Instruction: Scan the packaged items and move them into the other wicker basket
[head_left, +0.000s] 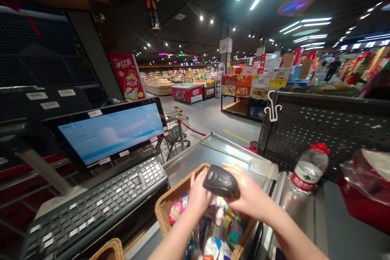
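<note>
1. Head view: the scanner [221, 181] is above the goods [213, 247] in the basket [161, 207], between the two hands; the basket stands on the bench [195, 156].
2. The right hand [246, 189] appears to have its fingers clamped on the scanner, though the grip itself is mostly hidden.
3. The left hand [198, 195] is just beside the scanner's other end, over the basket; whether its fingers are together, apart or holding something, one cannot tell.
4. The step in hand looks like working with the scanner over the basket. The next move seems to call for keeping the scanner steady and one pack's label turned towards it.
5. Held or near the hands, counted: one scanner; one basket of goods, too crowded and covered to count; among them one pink pack [176, 212] by the basket's wall.
6. Around them: one second basket [111, 250], cut off by the lower edge; one keyboard [103, 203]; one screen [112, 132]; one bottle [307, 172], upright; one white hook [273, 107].
</note>
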A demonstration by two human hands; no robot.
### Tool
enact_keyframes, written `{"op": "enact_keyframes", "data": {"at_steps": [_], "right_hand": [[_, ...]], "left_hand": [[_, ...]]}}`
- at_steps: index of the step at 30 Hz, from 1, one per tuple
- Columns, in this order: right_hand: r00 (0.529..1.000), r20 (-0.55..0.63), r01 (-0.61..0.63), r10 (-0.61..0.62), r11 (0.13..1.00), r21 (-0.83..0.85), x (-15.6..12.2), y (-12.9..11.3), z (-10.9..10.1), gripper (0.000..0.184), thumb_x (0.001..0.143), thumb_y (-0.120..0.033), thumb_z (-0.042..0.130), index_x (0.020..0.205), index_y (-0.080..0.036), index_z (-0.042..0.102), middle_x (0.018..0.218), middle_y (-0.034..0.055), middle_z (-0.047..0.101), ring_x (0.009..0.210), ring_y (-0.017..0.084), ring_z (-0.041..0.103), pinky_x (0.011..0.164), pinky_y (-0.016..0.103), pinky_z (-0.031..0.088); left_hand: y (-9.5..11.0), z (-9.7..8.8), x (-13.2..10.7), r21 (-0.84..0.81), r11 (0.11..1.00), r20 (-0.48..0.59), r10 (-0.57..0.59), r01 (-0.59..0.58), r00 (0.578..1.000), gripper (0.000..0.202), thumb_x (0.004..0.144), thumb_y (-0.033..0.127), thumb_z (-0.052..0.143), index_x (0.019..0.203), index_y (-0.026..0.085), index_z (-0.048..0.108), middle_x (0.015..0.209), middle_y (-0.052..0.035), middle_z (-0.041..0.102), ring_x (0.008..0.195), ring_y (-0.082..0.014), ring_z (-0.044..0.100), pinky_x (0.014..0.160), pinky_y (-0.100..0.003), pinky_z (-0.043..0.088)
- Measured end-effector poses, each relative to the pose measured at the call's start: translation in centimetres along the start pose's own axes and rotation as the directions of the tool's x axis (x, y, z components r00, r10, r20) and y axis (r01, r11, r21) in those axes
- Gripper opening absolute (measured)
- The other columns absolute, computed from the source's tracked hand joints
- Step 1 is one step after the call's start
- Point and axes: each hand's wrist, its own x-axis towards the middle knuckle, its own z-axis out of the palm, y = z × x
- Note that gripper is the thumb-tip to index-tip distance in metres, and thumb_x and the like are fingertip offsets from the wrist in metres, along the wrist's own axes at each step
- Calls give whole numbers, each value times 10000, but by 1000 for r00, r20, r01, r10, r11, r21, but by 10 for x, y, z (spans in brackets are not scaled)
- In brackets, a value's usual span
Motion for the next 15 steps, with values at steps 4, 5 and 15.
{"op": "enact_keyframes", "data": {"at_steps": [4,5,15], "right_hand": [[1000,-29,-5,4,1000,-3,6,-1,5,623,654,-191,650,1271,-160,574,1353,172,586,1342,364,456,1165,614,245],[1000,-30,0,0,1000,0,8,-2,6,629,653,-185,646,1277,-161,570,1348,169,590,1343,363,454,1166,614,241],[987,56,152,-153,988,18,29,-37,41,568,661,-180,639,1227,-216,608,1281,130,629,1325,369,463,1150,631,238]], "left_hand": [[-27,-57,-8,-68,981,21,-183,184,983,287,911,257,455,837,240,732,1451,-66,525,1383,-311,422,1117,-676,255],[-33,-70,-12,-91,973,-8,-212,210,977,299,910,278,456,792,225,725,1452,-78,523,1382,-311,425,1122,-657,266],[-62,-167,-55,-203,940,-424,-337,274,841,350,890,399,491,652,199,653,1445,-119,525,1402,-308,397,1157,-538,300]]}}
